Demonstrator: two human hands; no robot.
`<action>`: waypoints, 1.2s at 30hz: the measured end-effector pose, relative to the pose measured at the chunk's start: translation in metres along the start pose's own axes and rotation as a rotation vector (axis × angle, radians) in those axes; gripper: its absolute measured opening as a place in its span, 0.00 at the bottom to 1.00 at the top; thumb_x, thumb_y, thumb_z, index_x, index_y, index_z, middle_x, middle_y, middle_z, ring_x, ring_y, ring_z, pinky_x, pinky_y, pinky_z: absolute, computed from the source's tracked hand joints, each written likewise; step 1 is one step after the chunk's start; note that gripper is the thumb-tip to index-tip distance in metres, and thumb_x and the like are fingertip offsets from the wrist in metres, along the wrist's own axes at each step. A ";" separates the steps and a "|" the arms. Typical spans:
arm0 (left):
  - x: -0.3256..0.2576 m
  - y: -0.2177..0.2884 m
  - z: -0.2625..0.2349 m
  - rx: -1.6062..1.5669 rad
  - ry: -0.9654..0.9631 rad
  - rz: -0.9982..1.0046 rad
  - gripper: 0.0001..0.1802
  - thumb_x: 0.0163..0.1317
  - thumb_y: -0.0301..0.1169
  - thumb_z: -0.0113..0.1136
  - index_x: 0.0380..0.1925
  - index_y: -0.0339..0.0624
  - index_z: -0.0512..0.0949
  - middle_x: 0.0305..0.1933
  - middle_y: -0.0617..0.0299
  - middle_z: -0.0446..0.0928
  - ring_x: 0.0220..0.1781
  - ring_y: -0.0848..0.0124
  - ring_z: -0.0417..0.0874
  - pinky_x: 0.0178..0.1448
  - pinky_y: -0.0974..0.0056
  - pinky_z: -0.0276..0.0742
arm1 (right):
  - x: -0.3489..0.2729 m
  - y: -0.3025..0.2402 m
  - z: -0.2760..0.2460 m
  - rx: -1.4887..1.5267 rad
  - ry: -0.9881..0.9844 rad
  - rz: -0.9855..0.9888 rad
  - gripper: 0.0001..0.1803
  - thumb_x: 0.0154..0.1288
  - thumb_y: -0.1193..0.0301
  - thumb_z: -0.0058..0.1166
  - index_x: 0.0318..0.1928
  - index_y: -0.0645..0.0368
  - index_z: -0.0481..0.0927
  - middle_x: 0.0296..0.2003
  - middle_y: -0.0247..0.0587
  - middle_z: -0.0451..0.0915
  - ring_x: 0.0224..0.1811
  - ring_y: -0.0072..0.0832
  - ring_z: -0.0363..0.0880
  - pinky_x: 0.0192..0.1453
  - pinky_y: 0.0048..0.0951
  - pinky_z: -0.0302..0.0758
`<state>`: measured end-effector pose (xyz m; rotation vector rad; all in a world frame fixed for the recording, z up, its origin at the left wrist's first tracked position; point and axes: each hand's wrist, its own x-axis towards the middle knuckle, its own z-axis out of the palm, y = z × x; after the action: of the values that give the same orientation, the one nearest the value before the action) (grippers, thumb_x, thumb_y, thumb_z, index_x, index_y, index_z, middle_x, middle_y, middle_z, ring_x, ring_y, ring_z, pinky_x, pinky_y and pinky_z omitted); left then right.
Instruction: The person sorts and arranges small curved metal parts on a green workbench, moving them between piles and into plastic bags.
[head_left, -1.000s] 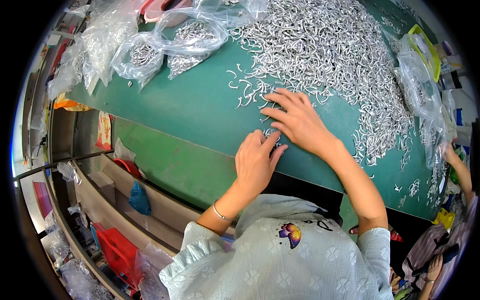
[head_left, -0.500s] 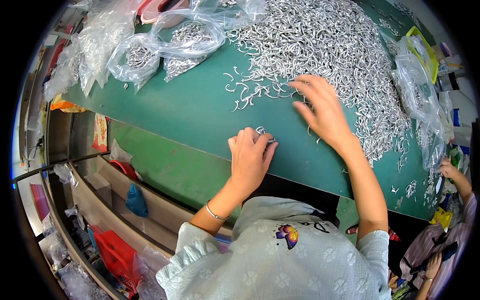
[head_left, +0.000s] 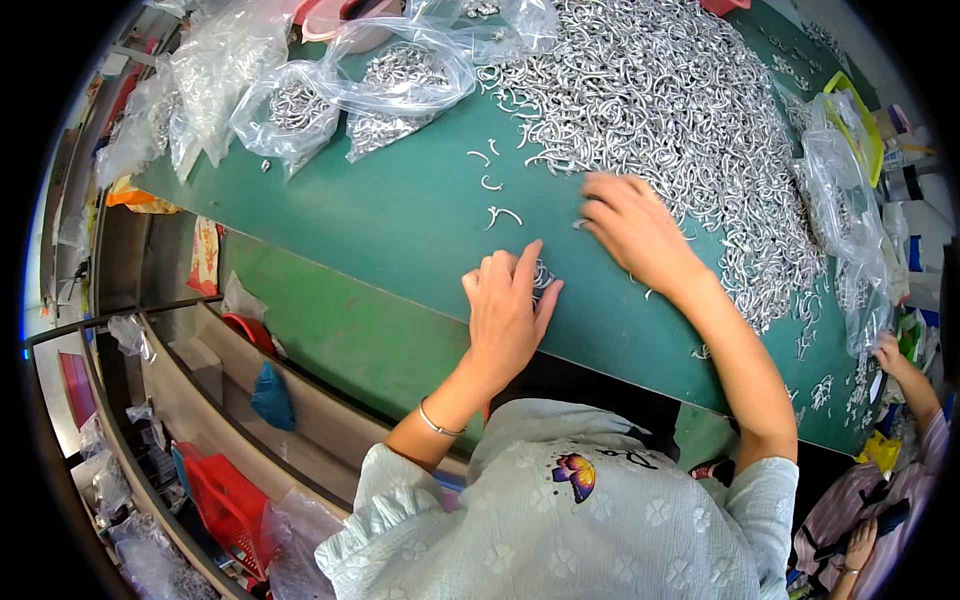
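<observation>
My left hand rests near the front edge of the green table, fingers curled around a small bunch of curved silver metal pieces that show between thumb and forefinger. At the near edge of a large pile of the same pieces, my right hand lies palm down with its fingers bent together. A bit of silver shows by its fingertips; what is under the fingers is hidden. Several loose curved pieces lie on the table between the left hand and the pile.
Clear plastic bags of silver parts stand at the back left. At the right are another plastic bag and a lime-green tray. A co-worker's hand is at the far right. Shelving with a red basket stands lower left.
My right hand has moved slightly down, and its spread fingers have drawn together. Fewer loose pieces lie left of the pile. My left thumb and forefinger have lifted and parted around the bunch.
</observation>
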<state>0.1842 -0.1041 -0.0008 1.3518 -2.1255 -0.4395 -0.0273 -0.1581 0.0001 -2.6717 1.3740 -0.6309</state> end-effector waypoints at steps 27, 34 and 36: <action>0.020 -0.044 -0.015 0.107 0.084 -0.034 0.12 0.56 0.25 0.66 0.40 0.42 0.75 0.37 0.58 0.71 0.41 0.60 0.73 0.45 0.58 0.61 | 0.093 -0.006 0.053 0.104 0.190 -0.111 0.17 0.59 0.68 0.60 0.48 0.59 0.77 0.53 0.42 0.75 0.59 0.42 0.71 0.64 0.41 0.67; 0.027 -0.058 -0.023 0.128 0.094 -0.067 0.11 0.58 0.27 0.66 0.39 0.42 0.76 0.36 0.57 0.72 0.40 0.60 0.73 0.45 0.59 0.61 | -0.002 0.008 -0.014 -0.083 -0.090 -0.055 0.09 0.57 0.75 0.51 0.40 0.61 0.75 0.49 0.43 0.75 0.63 0.39 0.70 0.64 0.40 0.67; 0.029 -0.059 -0.023 0.114 0.105 -0.059 0.11 0.58 0.28 0.66 0.39 0.42 0.76 0.36 0.57 0.72 0.40 0.60 0.73 0.45 0.59 0.62 | -0.029 0.010 -0.031 -0.161 -0.121 -0.029 0.08 0.56 0.77 0.50 0.38 0.61 0.75 0.48 0.43 0.75 0.63 0.38 0.69 0.64 0.41 0.67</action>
<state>0.2312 -0.1548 -0.0075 1.4714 -2.0555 -0.2670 -0.0621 -0.1372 0.0163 -2.8050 1.4120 -0.3676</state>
